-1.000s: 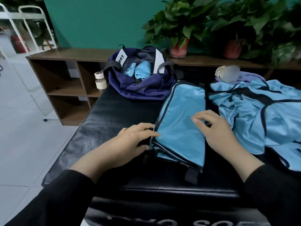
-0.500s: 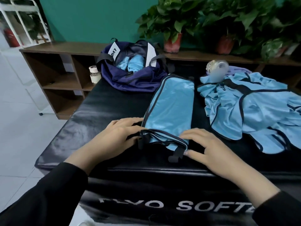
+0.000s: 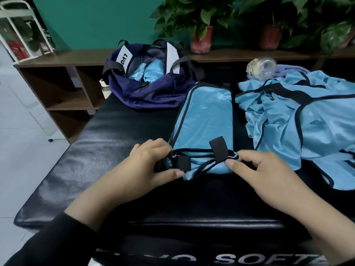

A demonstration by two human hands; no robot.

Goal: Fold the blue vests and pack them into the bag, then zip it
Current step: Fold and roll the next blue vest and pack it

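Note:
A blue vest (image 3: 203, 120) with dark trim lies folded into a long strip on the black padded table (image 3: 107, 143), running away from me. My left hand (image 3: 142, 169) pinches its near left corner, thumb on the fabric. On the other side my right hand (image 3: 263, 173) pinches the near right corner. The near end is lifted and turned up, showing two black tabs. A navy bag (image 3: 149, 87) stands unzipped at the far left of the table with folded blue vests (image 3: 148, 72) inside. A loose pile of blue vests (image 3: 299, 120) lies at the right.
A clear bottle (image 3: 261, 69) lies on its side behind the pile, on purple cloth. A wooden shelf unit (image 3: 57, 87) stands left of the table, with a small white jar (image 3: 104, 89) beside the bag. Potted plants (image 3: 201, 20) line the ledge behind.
Both hands moved from flat on the folded vest to its near end, took hold of the corners and lifted that end up off the table.

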